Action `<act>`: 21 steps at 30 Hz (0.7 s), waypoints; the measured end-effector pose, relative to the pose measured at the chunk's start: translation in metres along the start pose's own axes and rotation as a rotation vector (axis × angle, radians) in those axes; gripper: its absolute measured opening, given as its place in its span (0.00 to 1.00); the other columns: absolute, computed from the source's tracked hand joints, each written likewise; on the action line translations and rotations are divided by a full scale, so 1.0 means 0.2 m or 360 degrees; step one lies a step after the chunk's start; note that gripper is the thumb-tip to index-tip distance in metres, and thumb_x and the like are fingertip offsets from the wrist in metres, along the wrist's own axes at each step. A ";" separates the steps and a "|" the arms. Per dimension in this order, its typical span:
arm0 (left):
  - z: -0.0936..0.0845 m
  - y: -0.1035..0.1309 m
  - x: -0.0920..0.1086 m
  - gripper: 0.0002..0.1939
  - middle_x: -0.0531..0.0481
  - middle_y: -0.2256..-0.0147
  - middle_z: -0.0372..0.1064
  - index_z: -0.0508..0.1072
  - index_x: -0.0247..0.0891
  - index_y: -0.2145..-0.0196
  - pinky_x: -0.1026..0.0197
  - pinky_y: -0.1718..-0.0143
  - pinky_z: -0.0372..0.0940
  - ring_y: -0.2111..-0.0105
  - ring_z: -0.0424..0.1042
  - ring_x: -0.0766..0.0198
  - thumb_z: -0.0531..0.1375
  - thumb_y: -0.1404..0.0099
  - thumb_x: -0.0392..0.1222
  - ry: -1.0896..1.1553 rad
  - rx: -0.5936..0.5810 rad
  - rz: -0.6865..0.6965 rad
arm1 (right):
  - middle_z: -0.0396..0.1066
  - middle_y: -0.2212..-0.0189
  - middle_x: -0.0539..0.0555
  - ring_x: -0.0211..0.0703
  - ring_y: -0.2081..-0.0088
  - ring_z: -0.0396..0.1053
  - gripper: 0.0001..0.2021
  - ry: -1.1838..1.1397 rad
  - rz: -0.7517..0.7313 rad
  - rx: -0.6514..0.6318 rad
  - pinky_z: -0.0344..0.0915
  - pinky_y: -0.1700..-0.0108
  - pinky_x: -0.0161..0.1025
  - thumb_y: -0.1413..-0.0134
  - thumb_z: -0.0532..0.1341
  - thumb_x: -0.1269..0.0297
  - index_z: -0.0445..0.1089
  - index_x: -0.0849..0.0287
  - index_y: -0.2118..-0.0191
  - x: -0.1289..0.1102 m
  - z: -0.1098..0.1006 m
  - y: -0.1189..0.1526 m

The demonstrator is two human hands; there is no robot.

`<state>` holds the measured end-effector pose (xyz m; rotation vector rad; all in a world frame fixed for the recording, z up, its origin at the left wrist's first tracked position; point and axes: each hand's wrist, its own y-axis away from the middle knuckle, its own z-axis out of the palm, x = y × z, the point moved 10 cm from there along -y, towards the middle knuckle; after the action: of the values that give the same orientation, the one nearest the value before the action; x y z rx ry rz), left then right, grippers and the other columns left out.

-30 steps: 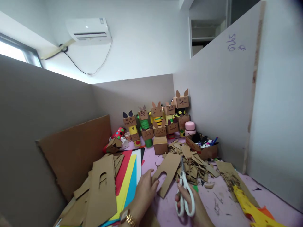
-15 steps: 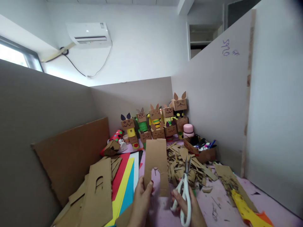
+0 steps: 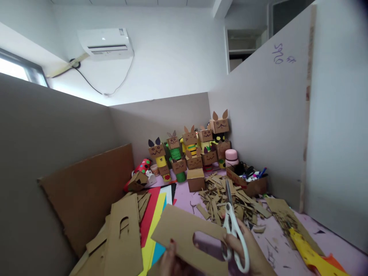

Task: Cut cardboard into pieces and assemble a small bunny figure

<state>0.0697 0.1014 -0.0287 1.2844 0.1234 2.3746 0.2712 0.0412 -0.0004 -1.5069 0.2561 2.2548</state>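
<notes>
My left hand (image 3: 169, 262) is closed on a flat cardboard piece (image 3: 179, 222) at the bottom middle. The piece is tilted, and a rounded slot is cut into its right side. Scissors (image 3: 235, 234) with white handles are held in my right hand (image 3: 248, 245), their blades together and pointing up and away. The scissors' handles and my right fingers are at the right edge of the cardboard; whether those fingers also grip it, I cannot tell. A small closed cardboard box (image 3: 196, 182) stands beyond the piece.
Cardboard scraps (image 3: 215, 199) are heaped behind the scissors. Several cardboard animal figures (image 3: 189, 143) stand at the back. Coloured paper sheets (image 3: 149, 214) and a cardboard panel with a slot (image 3: 122, 237) lie left. An open box of pens (image 3: 253, 186) and a pink container (image 3: 231, 157) stand right.
The cardboard piece has turned from upright to slanting and come lower, uncovering the small box behind it. The scissors' blades, slightly apart before, are now together.
</notes>
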 end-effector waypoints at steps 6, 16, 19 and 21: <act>-0.11 0.04 0.25 0.15 0.56 0.79 0.71 0.69 0.37 0.72 0.71 0.85 0.61 0.81 0.68 0.69 0.69 0.58 0.36 -0.0290 0.0309 0.0168 | 0.59 0.80 0.43 0.34 0.83 0.55 0.26 0.0255 -0.0063 -0.0044 0.55 0.82 0.31 0.64 0.59 0.69 0.58 0.62 0.53 -0.12 0.01 -0.02; -0.18 0.13 0.41 0.13 0.59 0.72 0.71 0.71 0.40 0.68 0.74 0.80 0.68 0.77 0.72 0.73 0.57 0.44 0.23 0.0231 0.0681 0.0622 | 0.63 0.78 0.48 0.39 0.76 0.61 0.29 0.0419 0.0014 -0.0270 0.61 0.73 0.36 0.55 0.62 0.50 0.60 0.60 0.49 -0.05 0.05 0.02; -0.21 0.15 0.40 0.12 0.58 0.74 0.71 0.69 0.37 0.71 0.74 0.79 0.69 0.78 0.72 0.74 0.56 0.43 0.22 0.0417 0.0752 0.0582 | 0.63 0.80 0.49 0.40 0.80 0.60 0.29 0.0391 0.0150 -0.0499 0.60 0.78 0.36 0.60 0.63 0.47 0.66 0.57 0.52 0.03 0.14 0.09; -0.21 0.16 0.39 0.11 0.57 0.76 0.71 0.69 0.36 0.71 0.75 0.79 0.69 0.80 0.71 0.75 0.55 0.42 0.21 0.0517 0.0756 0.0527 | 0.67 0.78 0.52 0.45 0.77 0.64 0.24 0.0433 0.0150 -0.0573 0.63 0.75 0.39 0.64 0.67 0.51 0.71 0.53 0.57 0.03 0.18 0.13</act>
<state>-0.0119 0.1106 0.0169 1.1668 0.6534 2.9507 0.2272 0.0334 0.0060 -2.0305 -0.0055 2.2509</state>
